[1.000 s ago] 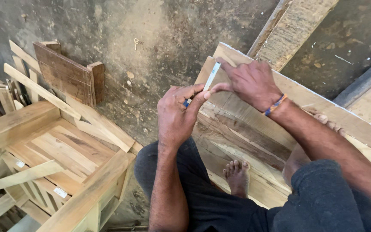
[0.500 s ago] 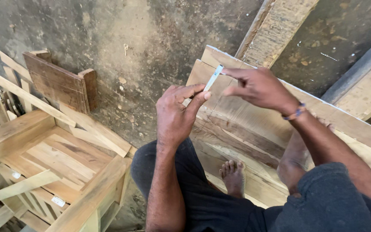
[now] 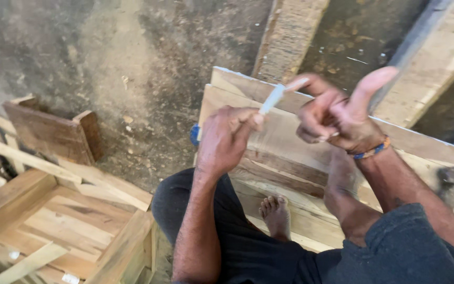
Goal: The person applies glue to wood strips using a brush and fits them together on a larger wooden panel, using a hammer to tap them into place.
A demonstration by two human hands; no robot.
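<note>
My left hand [image 3: 224, 139] is closed around a thin pen-like stick [image 3: 273, 98]. Its white end points up and to the right, and a blue end shows below my fist. My right hand [image 3: 337, 118] hovers just right of the white end, thumb raised and lower fingers curled. Its index finger reaches to the tip, and motion blur hides whether it pinches it. Both hands are above a stack of pale wooden planks [image 3: 274, 152] that lies across my lap. A beaded band circles my right wrist.
My bare foot [image 3: 275, 210] rests against the planks. A slatted wooden frame [image 3: 53, 221] sits at lower left with a dark board piece [image 3: 48, 131] behind it. Rough beams [image 3: 290, 31] lie on the dirty concrete floor at the top and at right [image 3: 432, 73].
My right hand let go its pinch on the white end and moved right, its thumb now lifted. The view has shifted closer to the hands. My left hand still grips the stick.
</note>
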